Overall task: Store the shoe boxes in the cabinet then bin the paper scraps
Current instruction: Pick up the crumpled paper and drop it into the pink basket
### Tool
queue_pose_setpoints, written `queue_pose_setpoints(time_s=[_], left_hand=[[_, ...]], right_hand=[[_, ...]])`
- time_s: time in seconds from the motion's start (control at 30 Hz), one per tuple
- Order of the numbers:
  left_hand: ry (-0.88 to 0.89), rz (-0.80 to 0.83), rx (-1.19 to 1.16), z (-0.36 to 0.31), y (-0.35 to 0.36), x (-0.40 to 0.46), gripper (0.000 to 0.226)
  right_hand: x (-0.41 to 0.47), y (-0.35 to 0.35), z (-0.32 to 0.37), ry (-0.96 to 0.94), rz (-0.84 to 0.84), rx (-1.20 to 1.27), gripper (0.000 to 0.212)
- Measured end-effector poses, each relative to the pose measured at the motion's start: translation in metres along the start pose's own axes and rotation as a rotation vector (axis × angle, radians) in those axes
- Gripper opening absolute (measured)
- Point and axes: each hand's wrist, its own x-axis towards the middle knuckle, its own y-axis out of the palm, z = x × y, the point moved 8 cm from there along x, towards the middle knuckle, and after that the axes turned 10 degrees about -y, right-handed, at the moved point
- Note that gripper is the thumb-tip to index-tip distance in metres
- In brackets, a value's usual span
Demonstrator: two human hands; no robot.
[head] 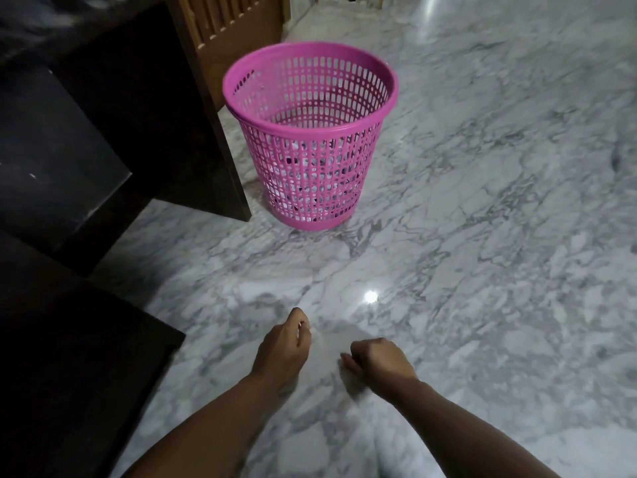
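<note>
A pink mesh bin stands upright on the marble floor, and white paper scraps show through its lower wall. Both of my hands are low over the floor, well in front of the bin. My left hand has its fingers pinched together, with a tiny white bit of paper scrap showing at the fingertips. My right hand is curled shut, knuckles up, fingertips down near the floor; nothing shows in it. No shoe boxes are in view.
Dark wooden furniture fills the left side, with a dark panel edge close to my left forearm. A light brown slatted wooden panel stands behind the bin. Grey-veined marble floor stretches to the right.
</note>
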Motion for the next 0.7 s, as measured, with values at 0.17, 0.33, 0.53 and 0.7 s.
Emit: queue_pose_setpoints(time_s=[0.17,0.33,0.53,0.7], left_hand=[[-0.068,-0.074,-0.281,-0.022,-0.022,0.015,0.025],[0.137,-0.350,-0.287,-0.108,-0.105,0.043,0.012],[0.495,-0.599,-0.317,-0.224,-0.228,0.056,0.043],[0.540,-0.761,-0.394,-0.281,-0.306,0.096,0.034]], right_hand=[[0.052,-0.058,-0.001,0.238,-0.293,0.374,0.028],[0.098,-0.177,0.031,0.062,-0.709,0.687,0.013],[0.142,-0.325,0.067,-0.247,-0.927,0.637,0.025],[0.190,-0.408,0.095,-0.350,-1.049,0.335,0.023]])
